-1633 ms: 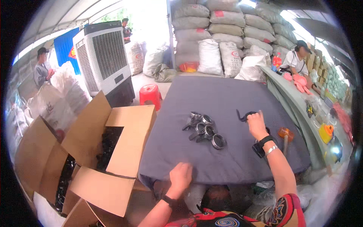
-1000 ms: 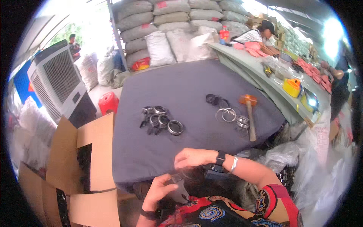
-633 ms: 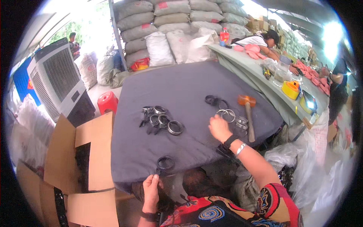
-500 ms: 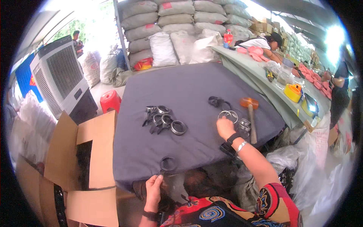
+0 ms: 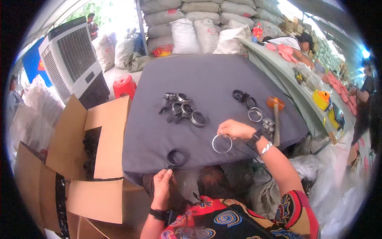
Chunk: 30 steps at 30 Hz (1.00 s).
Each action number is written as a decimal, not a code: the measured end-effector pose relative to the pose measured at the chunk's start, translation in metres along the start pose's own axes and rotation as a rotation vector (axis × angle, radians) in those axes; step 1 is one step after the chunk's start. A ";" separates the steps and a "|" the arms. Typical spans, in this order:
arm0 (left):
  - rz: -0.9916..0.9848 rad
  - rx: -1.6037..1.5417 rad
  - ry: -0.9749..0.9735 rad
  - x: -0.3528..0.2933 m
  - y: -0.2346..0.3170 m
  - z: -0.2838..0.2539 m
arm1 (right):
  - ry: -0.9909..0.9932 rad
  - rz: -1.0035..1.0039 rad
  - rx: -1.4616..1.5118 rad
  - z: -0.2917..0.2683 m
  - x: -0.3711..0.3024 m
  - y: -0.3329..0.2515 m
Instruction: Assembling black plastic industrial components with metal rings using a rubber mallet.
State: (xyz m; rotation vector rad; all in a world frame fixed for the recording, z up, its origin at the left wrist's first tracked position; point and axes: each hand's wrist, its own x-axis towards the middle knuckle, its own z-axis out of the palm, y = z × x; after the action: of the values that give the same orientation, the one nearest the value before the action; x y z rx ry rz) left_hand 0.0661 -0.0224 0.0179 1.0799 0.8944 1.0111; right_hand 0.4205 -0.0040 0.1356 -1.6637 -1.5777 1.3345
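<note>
My left hand (image 5: 162, 184) grips the short stem of a black ring-shaped part (image 5: 175, 157) at the table's near edge. Between the fingers of my right hand (image 5: 238, 130) hangs a thin silver metal ring (image 5: 221, 143), raised over the cloth. Toward the right of the table lie another silver ring (image 5: 255, 114), a small stack of metal rings (image 5: 268, 125) and black ring parts (image 5: 239, 95). Beside them rests a mallet (image 5: 275, 104) with an orange head and wooden handle. Several black parts with silver rings (image 5: 184, 108) form a group left of centre.
A dark grey cloth covers the table (image 5: 199, 75). Open cardboard boxes (image 5: 107, 149) stand at the left, near a red stool (image 5: 124, 86) and an air cooler (image 5: 71, 59). Another table (image 5: 274, 71), where a person leans, borders the right side. Stacked sacks (image 5: 201, 16) rise behind.
My right hand has drawn one silver ring away from the others, leftward and nearer to me. My left hand still holds the black ring part. The view has shifted slightly.
</note>
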 end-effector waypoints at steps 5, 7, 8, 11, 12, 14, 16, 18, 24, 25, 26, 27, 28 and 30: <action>-0.002 0.065 -0.055 0.004 0.004 0.003 | 0.261 -0.123 -0.413 0.000 0.023 0.046; -0.001 0.055 -0.057 0.003 0.001 -0.004 | 0.423 -0.092 -0.462 0.010 0.013 0.027; 0.005 0.047 -0.072 0.003 0.000 -0.007 | 0.415 -0.093 -0.463 0.017 0.006 0.015; -0.025 0.000 -0.074 0.004 -0.005 -0.011 | 0.380 0.004 -0.886 0.040 -0.011 -0.003; -0.029 -0.003 -0.076 0.003 -0.004 -0.009 | 0.356 -0.008 -0.957 0.048 -0.018 -0.001; -0.095 -0.076 -0.077 0.001 0.000 -0.007 | 0.327 -0.016 -1.028 0.057 -0.025 0.001; -0.081 -0.045 -0.092 0.002 0.001 -0.008 | 0.266 -0.104 -1.054 0.063 -0.026 -0.003; -0.066 -0.012 -0.101 0.003 -0.001 -0.011 | 0.294 -0.301 -1.089 0.073 -0.032 -0.019; -0.062 -0.042 -0.111 0.006 -0.004 -0.010 | 0.501 -0.849 -1.298 0.094 -0.033 -0.058; -0.041 -0.022 -0.116 0.006 -0.003 -0.010 | 0.509 -0.882 -1.328 0.096 -0.034 -0.063; -0.021 -0.002 -0.122 0.006 -0.004 -0.010 | 0.516 -0.915 -1.358 0.098 -0.033 -0.065; -0.021 -0.002 -0.116 0.006 -0.004 -0.010 | 0.513 -0.921 -1.355 0.099 -0.031 -0.066; -0.049 -0.020 -0.114 0.005 -0.004 -0.010 | 0.520 -0.956 -1.344 0.101 -0.028 -0.066; -0.077 -0.039 -0.102 0.004 -0.004 -0.011 | 0.523 -0.999 -1.328 0.105 -0.023 -0.067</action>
State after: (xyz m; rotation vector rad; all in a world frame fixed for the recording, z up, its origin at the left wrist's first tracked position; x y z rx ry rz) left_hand 0.0583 -0.0161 0.0109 1.0471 0.8243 0.8979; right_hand 0.3012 -0.0396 0.1581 -1.1277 -2.4965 -0.7711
